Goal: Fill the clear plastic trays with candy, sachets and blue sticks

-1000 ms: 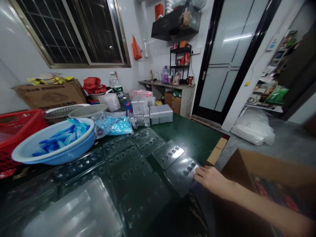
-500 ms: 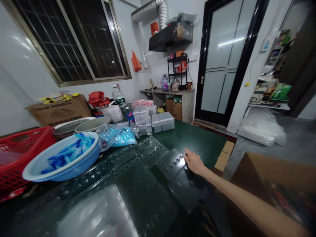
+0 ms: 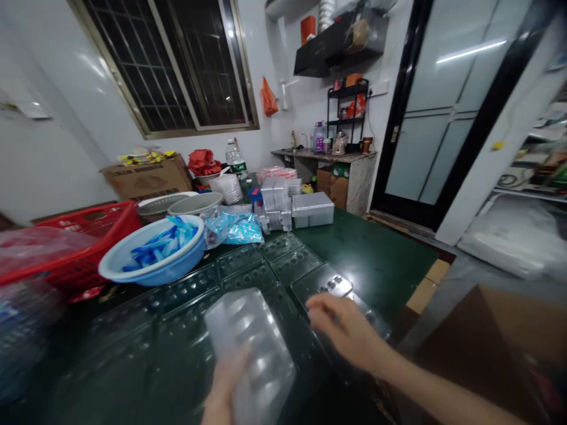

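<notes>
My left hand (image 3: 228,378) grips a thick stack of clear plastic blister trays (image 3: 250,339) by its near left side; the stack tilts above the table and is blurred. My right hand (image 3: 348,330) hovers over the right rows of trays, its fingers loosely bent with a gap to the thumb and nothing visible in them. Just beyond it, a single clear blister tray (image 3: 321,280) lies flat. More clear trays (image 3: 245,277) lie side by side in rows on the dark green table (image 3: 376,248).
A light blue basin (image 3: 153,277) with blue plastic pieces stands at the left beside a red basket (image 3: 95,257). Behind the rows are a blue patterned bag (image 3: 241,229) and stacked clear boxes (image 3: 312,211). An open cardboard box (image 3: 482,336) stands right of the table.
My right hand has drawn back toward me from the far right tray. My left hand has come into view with the tray stack, which has moved right and forward. The view has turned left.
</notes>
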Tool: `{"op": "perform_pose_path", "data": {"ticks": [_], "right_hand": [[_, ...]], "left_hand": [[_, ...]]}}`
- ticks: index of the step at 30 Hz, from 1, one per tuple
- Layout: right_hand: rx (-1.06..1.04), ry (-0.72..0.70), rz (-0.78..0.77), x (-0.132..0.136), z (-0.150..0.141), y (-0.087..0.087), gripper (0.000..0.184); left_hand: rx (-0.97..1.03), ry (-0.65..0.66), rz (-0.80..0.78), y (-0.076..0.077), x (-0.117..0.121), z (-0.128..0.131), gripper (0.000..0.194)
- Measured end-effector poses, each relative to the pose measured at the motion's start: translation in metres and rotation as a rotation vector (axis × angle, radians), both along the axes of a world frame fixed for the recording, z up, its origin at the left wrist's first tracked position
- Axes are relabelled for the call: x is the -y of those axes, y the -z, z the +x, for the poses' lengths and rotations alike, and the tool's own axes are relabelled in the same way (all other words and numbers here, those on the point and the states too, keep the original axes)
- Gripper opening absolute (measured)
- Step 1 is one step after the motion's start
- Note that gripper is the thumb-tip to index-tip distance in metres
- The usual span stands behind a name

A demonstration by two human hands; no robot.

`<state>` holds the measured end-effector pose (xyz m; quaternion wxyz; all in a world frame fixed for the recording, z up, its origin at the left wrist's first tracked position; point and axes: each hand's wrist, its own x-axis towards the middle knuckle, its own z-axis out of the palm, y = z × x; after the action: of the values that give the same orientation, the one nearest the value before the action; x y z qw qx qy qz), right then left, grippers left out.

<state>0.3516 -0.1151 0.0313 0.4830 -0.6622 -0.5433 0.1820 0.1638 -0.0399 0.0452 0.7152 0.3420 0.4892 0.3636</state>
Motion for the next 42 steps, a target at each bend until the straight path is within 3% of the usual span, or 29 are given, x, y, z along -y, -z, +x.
{"op": "perform_pose_path", "data": {"ticks": [3,8,14,18,23,32,37,42], "right_hand": [[-0.412,-0.333,-0.105,0.001,-0.045,-0.020,0.024],[-0.691,-0.441,-0.224,-0.008,-0.059,-0.020,0.027],[-0.718,-0.456,-0.320,-0.005,-0.053,-0.018,0.028],[-0.702,-0.442,-0.312,-0.001,-0.055,-0.019,0.030],[-0.714,-0.433,-0.304,0.000,-0.056,-0.020,0.030],[-0.727,-0.449,-0.301,0.000,-0.059,-0.021,0.033],[-0.643,-0.441,-0.281,0.002,-0.061,-0.023,0.024],[-0.541,-0.333,-0.136,0.003,-0.071,-0.030,0.011]], "left_hand": [[0.091,0.063,0.006,0.002,0.006,0.007,0.047],[0.135,0.142,0.014,-0.005,0.017,0.009,0.058],[0.187,0.210,0.061,-0.008,0.021,0.005,0.053],[0.140,0.210,0.071,-0.007,0.024,0.004,0.056],[0.159,0.226,0.179,-0.011,0.028,0.005,0.046],[0.168,0.178,0.128,-0.007,0.029,0.001,0.042],[0.090,0.174,0.181,-0.011,0.034,0.004,0.050],[0.070,0.133,0.257,-0.021,0.033,0.010,0.060]]}}
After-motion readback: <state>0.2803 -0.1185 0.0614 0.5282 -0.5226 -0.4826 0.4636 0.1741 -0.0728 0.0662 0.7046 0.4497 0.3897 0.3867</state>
